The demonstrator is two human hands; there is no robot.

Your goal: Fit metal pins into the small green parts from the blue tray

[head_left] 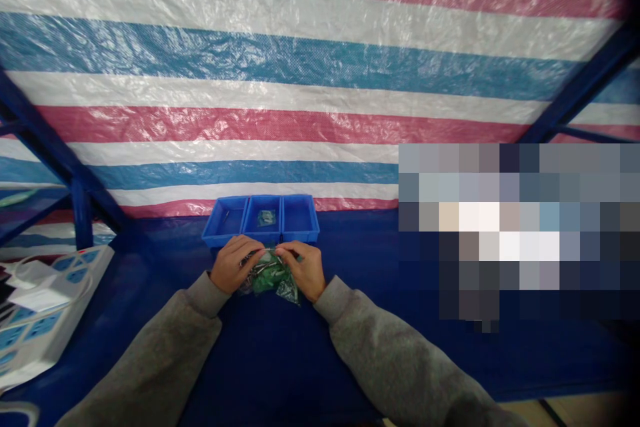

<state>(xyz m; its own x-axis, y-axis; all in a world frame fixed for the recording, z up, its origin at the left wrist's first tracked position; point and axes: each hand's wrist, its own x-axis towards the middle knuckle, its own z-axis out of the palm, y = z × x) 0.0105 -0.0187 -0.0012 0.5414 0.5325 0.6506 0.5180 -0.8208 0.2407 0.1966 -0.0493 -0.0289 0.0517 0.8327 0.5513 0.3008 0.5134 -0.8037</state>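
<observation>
My left hand (236,263) and my right hand (304,268) meet at the fingertips in front of the bins, thumbs and fingers pinched together. Between them is a thin, pale, shiny piece, too small to make out. Just below lies a heap of small plastic packets (271,277), some green and some clear, with metallic bits among them. My fingers partly cover this heap. Behind it stands a row of three blue bins: the left bin (214,239) holds a small thin item, the middle bin (265,200) a clear packet, and the right bin (300,237) shows no contents.
A large white power strip (60,320) with blue sockets and a plugged-in white adapter (43,290) lies at the left. Blue frame bars (83,207) rise at both sides. A striped plastic sheet (300,127) hangs behind the blue tabletop (280,373). The right side is pixelated.
</observation>
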